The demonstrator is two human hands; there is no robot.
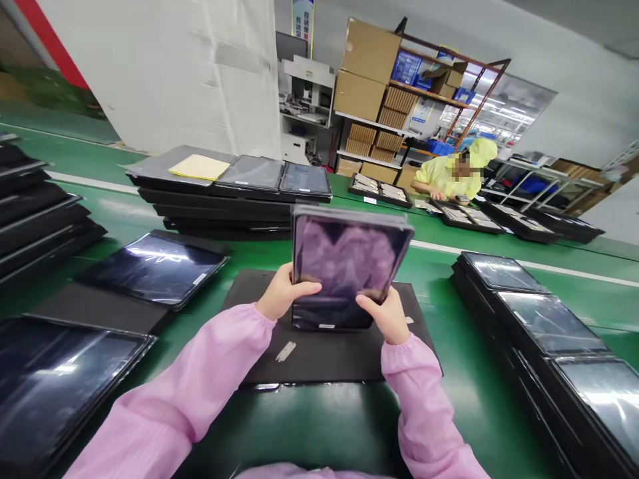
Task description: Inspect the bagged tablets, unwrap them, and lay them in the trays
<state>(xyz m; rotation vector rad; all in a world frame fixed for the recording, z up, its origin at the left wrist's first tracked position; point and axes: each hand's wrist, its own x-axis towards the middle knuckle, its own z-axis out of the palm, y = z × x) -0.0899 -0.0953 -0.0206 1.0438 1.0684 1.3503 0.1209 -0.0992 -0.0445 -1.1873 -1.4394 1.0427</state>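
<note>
Both my hands grip a stack of glossy black screen panels (344, 259), held upright over a black board (319, 362). My left hand (284, 293) clasps the left side, its thumb lying across the front face. On the lower right edge, my right hand (387, 313) has its thumb on the front, with the fingers hidden behind. The front panel reflects pink clothing and carries a small white label near its bottom. How many panels are in the stack I cannot tell. A pale sticker strip (286, 351) lies on the board, left of centre.
Trays of screen panels (554, 322) are stacked at the right. More panels (152, 266) lie at the left beside piled black trays (34, 206). Behind the board, another tray stack (229, 199) bears a yellow sheet (200, 167). A person in yellow (449, 173) works across the green table (474, 399).
</note>
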